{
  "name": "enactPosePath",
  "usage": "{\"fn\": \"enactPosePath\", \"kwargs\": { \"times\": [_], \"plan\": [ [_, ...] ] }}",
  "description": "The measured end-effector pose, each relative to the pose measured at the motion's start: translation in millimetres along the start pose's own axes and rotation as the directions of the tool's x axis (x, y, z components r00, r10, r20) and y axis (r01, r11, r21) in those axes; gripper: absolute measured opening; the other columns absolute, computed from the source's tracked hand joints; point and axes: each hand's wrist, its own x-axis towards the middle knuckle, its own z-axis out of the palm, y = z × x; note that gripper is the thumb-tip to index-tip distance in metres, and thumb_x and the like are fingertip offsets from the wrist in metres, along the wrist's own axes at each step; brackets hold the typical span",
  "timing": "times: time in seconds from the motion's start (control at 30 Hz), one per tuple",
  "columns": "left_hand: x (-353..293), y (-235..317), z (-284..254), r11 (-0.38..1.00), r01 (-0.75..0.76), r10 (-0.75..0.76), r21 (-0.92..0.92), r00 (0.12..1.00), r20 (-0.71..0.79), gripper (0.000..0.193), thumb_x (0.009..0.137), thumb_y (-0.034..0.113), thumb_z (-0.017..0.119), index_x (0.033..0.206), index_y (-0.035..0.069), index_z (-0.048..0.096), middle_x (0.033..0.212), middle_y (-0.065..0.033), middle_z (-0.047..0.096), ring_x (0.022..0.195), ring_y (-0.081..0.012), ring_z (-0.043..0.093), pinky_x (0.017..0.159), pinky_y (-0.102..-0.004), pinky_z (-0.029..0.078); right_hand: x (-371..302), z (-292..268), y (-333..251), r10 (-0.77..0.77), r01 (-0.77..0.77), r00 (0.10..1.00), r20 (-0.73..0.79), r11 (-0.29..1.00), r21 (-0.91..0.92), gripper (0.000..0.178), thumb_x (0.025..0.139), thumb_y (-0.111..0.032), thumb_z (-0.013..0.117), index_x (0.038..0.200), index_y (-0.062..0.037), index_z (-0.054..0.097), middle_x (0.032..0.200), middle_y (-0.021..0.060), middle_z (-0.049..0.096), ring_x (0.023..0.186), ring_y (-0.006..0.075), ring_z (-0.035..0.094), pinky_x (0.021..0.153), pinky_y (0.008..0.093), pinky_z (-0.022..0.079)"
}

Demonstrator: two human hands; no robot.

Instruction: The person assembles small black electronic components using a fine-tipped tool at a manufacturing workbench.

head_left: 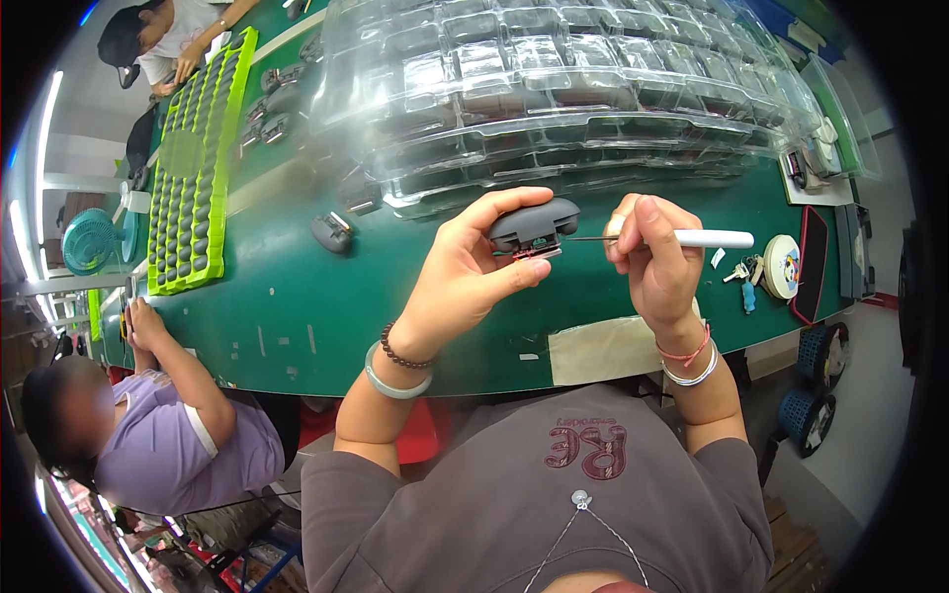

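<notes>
Between the fingers and thumb of my left hand (470,259) is a dark grey rounded plastic housing (535,223), its open side with small inner parts turned toward my right. My right hand (660,247) grips a thin-tipped tool with a white handle (717,238). The tool's fine metal tip points left and reaches the housing's right side; whether it touches, I cannot tell. Both hands are raised over the green table (395,336). A similar dark housing (332,232) lies on the table left of my left hand.
Stacked clear plastic trays (583,89) fill the far side. A lime-green tray (219,148) of dark pieces stands left, with more housings (267,104) beside it. Keys (748,272), a round tin (781,267) and a beige sheet (603,351) lie right. Two people sit at the left.
</notes>
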Motion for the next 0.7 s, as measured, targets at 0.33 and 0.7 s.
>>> {"fn": "enactPosePath", "kwargs": {
  "times": [0.33, 0.7],
  "plan": [
    [0.3, 2.6, -0.4, 0.999, 0.047, -0.047, -0.011, 0.999, 0.006, 0.052, 0.072, -0.002, 0.065, 0.119, 0.0, 0.044, 0.107, -0.0101, 0.054, 0.095, -0.0153, 0.054, 0.078, -0.027, 0.048, -0.6, -2.5, 1.9, -0.089, 0.088, 0.996, 0.004, 0.991, 0.103, 0.041, 0.089, -0.019, 0.045, 0.055, 0.0036, 0.051, 0.055, 0.0087, 0.05, 0.046, 0.0117, 0.044, 0.04, 0.0222, 0.032],
    [-2.7, -1.2, 1.5, 1.0, 0.019, -0.019, 0.013, 0.999, 0.032, 0.047, 0.074, 0.001, 0.065, 0.118, 0.002, 0.047, 0.106, -0.0057, 0.053, 0.091, -0.0108, 0.053, 0.078, -0.0245, 0.047, -1.0, 0.5, 0.2, -0.015, 0.015, 0.999, 0.043, 1.0, -0.014, 0.038, 0.088, -0.02, 0.046, 0.058, 0.0031, 0.053, 0.056, 0.0083, 0.051, 0.048, 0.0117, 0.045, 0.041, 0.022, 0.033]
  ]
}}
